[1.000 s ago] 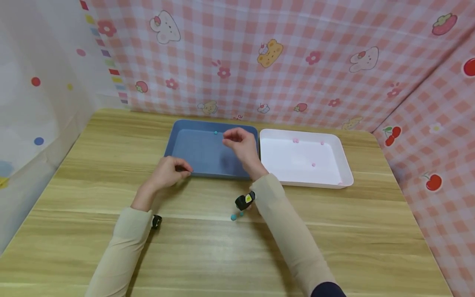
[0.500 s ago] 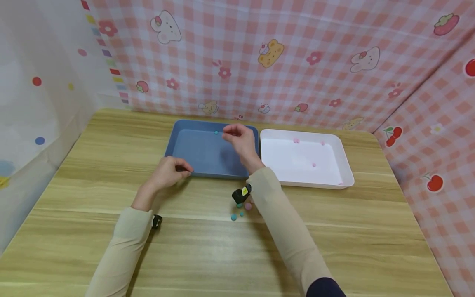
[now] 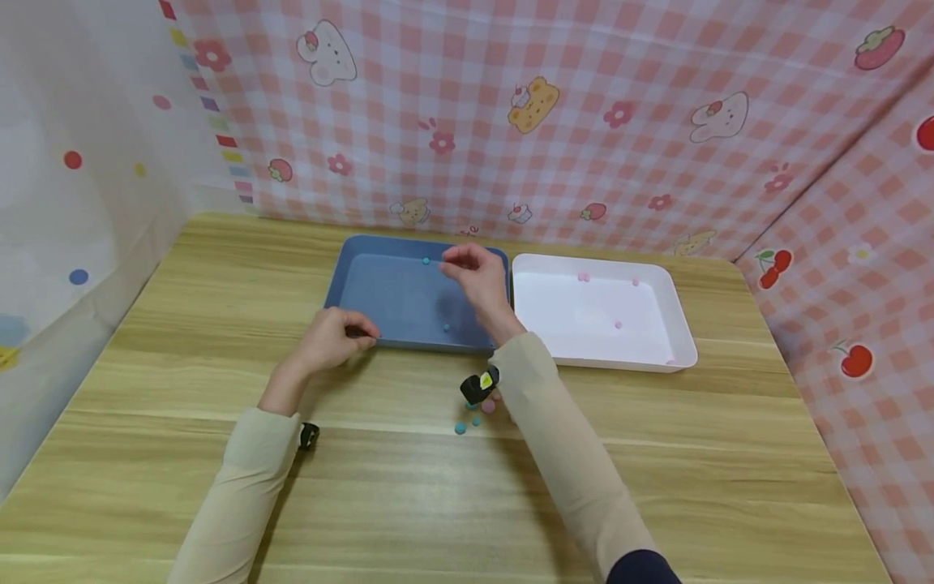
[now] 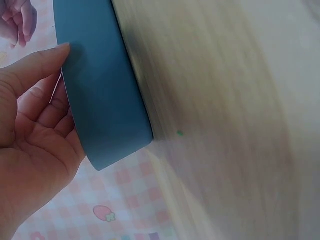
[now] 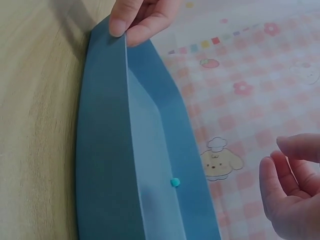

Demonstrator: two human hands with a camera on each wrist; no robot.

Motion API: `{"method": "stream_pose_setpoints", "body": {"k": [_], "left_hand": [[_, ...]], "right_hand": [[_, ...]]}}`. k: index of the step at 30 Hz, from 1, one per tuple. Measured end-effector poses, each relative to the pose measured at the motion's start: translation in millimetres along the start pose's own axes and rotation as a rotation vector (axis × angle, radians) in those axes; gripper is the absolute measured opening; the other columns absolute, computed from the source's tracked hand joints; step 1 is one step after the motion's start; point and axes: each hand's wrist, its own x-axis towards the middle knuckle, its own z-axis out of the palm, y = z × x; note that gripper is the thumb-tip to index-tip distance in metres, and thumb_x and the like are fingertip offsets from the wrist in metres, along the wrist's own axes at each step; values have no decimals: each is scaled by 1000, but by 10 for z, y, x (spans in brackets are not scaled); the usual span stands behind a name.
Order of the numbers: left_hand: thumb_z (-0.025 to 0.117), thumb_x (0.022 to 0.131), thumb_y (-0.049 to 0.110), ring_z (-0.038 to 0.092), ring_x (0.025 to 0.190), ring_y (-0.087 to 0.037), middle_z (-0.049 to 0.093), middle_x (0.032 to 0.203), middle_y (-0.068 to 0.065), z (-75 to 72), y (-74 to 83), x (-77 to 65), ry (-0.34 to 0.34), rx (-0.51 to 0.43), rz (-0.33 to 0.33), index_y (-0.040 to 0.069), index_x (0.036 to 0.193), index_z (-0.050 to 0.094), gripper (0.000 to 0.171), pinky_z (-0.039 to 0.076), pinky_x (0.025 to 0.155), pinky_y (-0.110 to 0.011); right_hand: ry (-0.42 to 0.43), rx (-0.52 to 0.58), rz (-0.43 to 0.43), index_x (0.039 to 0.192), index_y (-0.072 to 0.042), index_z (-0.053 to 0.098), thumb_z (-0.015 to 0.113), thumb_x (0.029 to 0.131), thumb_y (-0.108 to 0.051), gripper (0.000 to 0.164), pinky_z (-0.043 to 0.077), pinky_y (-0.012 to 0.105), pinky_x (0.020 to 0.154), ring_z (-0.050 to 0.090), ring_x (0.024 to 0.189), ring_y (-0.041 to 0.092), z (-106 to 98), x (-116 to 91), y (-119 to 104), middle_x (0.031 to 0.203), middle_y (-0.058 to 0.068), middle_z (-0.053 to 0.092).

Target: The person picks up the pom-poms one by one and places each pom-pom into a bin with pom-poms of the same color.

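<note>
My left hand (image 3: 332,337) grips the near wall of the blue-grey tray (image 3: 394,304), thumb outside and fingertips over the rim (image 4: 64,55). Above the tray's right part hovers my right hand (image 3: 477,284), fingers loosely curled. In the right wrist view a gap shows between its thumb (image 5: 300,146) and fingers (image 5: 270,182), with nothing in it. Inside the tray one small teal ball (image 3: 426,261) lies by the far wall and another teal ball (image 3: 447,328) near the front wall.
A white tray (image 3: 569,324) with several small pink balls (image 3: 619,325) stands right beside the blue-grey one. On the wooden table (image 3: 387,503), teal balls (image 3: 460,428) and a pink ball (image 3: 488,406) lie below my right wrist, partly hidden by its black camera (image 3: 477,387). A checked cloth (image 3: 452,97) hangs behind.
A second teal ball now shows inside the blue-grey tray near its front wall. My right hand drew back slightly, then shifted a little right; my left hand has kept its place.
</note>
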Motion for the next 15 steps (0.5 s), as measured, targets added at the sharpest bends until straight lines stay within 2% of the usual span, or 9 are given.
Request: {"method": "stream_pose_setpoints", "body": {"k": [8,15], "left_hand": [[66,81,-5,61,77,-23,69,82,-13,5,-5,-2,-4,-7,-5,-3,85,71,7,49,70,-32],[66,82,-4,61,78,-23,69,84,-13,9,3,0,-7,-3,-30,-2,86,72,8,48,70,-29]], "right_hand": [[-49,49,-40,96,2,65,67,84,2,12,50,27,78,59,83,15,-139,-176,-48,94,9,64],[-110,45,-68,97,5,64,66,84,2,13,50,25,77,59,83,12,-260,-363,-30,93,10,65]]}}
